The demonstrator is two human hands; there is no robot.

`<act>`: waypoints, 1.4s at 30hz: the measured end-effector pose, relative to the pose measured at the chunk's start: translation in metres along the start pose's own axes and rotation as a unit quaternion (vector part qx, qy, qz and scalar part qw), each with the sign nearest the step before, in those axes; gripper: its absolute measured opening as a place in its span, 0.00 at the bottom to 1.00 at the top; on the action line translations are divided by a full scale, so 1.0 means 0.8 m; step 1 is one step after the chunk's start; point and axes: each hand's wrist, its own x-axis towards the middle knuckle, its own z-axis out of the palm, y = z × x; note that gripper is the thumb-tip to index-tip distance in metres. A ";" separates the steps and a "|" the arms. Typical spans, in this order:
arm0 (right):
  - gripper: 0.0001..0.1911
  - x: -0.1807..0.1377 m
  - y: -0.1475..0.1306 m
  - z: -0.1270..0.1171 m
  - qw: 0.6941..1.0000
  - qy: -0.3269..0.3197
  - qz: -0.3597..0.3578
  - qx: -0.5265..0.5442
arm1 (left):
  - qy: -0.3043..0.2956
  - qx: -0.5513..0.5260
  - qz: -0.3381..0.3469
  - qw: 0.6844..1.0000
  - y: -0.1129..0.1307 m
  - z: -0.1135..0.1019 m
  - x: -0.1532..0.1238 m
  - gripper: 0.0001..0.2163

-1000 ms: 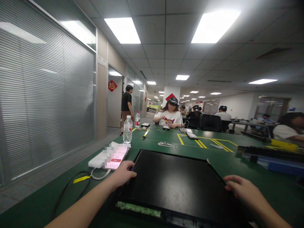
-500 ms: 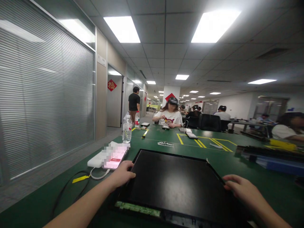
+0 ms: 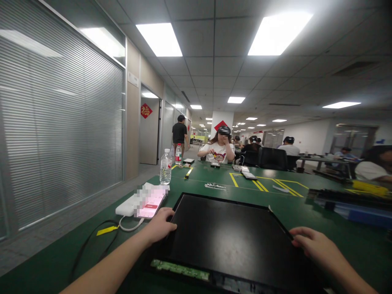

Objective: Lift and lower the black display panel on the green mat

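A large black display panel point(image 3: 235, 237) in a dark frame lies on the green table in front of me. Along its near left edge runs a narrow green circuit board point(image 3: 180, 269). My left hand point(image 3: 163, 223) is closed on the panel's left edge, thumb on top, the other fingers partly hidden. At the right edge, my right hand point(image 3: 310, 241) pinches the frame between thumb and fingers. Just beyond my left hand is a phone point(image 3: 150, 207) with a lit screen, next to a white power bank point(image 3: 125, 205) with a white cable.
Water bottles point(image 3: 165, 168) stand at the table's left edge. Yellow tape point(image 3: 260, 184) marks the green tabletop point(image 3: 196, 173). Dark and blue flat parts point(image 3: 352, 210) are stacked at the right. Across the table sits a person point(image 3: 219, 151); a black strap point(image 3: 81, 245) lies at the left.
The person across the table has raised a hand to the head, and the standing person at the back has walked a little. My hands keep their places on the panel; the view shifts slightly.
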 end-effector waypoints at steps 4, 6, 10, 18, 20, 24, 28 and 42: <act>0.20 0.000 0.000 0.000 1.000 -0.002 -0.009 0.002 | 0.001 0.013 0.011 1.000 0.000 -0.001 0.000 0.22; 0.19 -0.001 -0.003 -0.001 1.000 0.003 -0.005 -0.002 | -0.003 0.024 0.020 0.999 0.000 -0.002 -0.001 0.24; 0.20 -0.005 -0.008 -0.002 1.000 0.010 0.014 -0.017 | -0.022 0.058 0.049 0.997 -0.002 -0.004 -0.004 0.30; 0.20 -0.008 -0.010 0.001 1.000 0.019 -0.006 -0.021 | -0.010 0.183 0.088 0.979 0.000 -0.011 -0.005 0.25; 0.21 -0.010 -0.013 0.000 1.000 0.019 0.001 -0.018 | -0.018 0.192 0.088 0.977 0.001 -0.013 -0.005 0.25; 0.22 -0.008 -0.011 -0.009 1.000 0.024 0.005 -0.013 | -0.045 0.148 0.104 0.983 -0.002 -0.016 -0.004 0.26; 0.20 0.004 0.007 -0.015 0.998 0.050 -0.002 -0.029 | -0.043 0.111 0.075 0.990 -0.008 -0.018 -0.002 0.29; 0.20 0.017 0.031 0.005 0.997 -0.008 -0.026 -0.068 | 0.001 0.028 0.066 0.997 -0.006 -0.020 -0.004 0.24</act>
